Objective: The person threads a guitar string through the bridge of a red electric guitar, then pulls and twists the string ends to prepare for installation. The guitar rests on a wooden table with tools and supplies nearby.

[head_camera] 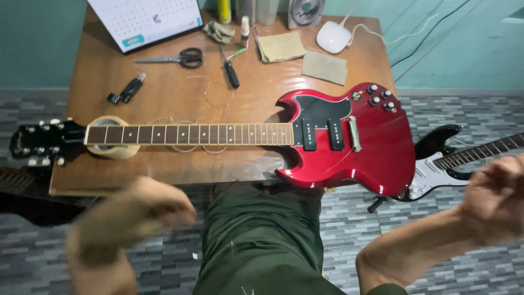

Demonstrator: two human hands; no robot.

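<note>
red guitar (349, 139): lies flat across the wooden table (164, 87), body to the right and hanging past the table's right edge, neck running left, black headstock (41, 141) past the left edge. no strings can be made out on the neck. the neck near the headstock rests on a tape roll (112, 146). thin loose wire lies curled on the table under and beside the neck.

left hand (134, 216): below the table's near edge, above the floor, heavily blurred. it looks loosely curled, but whether it pinches anything cannot be told. apart from the guitar.

right hand (496, 194): at the right edge of the view, raised, blurred, fingers seemingly bent inward; grip cannot be told. apart from the red guitar, in front of the second guitar.

second guitar (442, 164): black with a white plate, on the floor to the right, partly hidden behind the red body.

table, far side: scissors (177, 57), screwdriver (230, 70), small black tool (126, 90), two folded cloths (281, 46), white round device (333, 37) with a cable, calendar (147, 19) propped at the back, small bottle (245, 27).

green trousers (262, 240): the person's lap, bottom centre, over a grey tiled floor.
</note>
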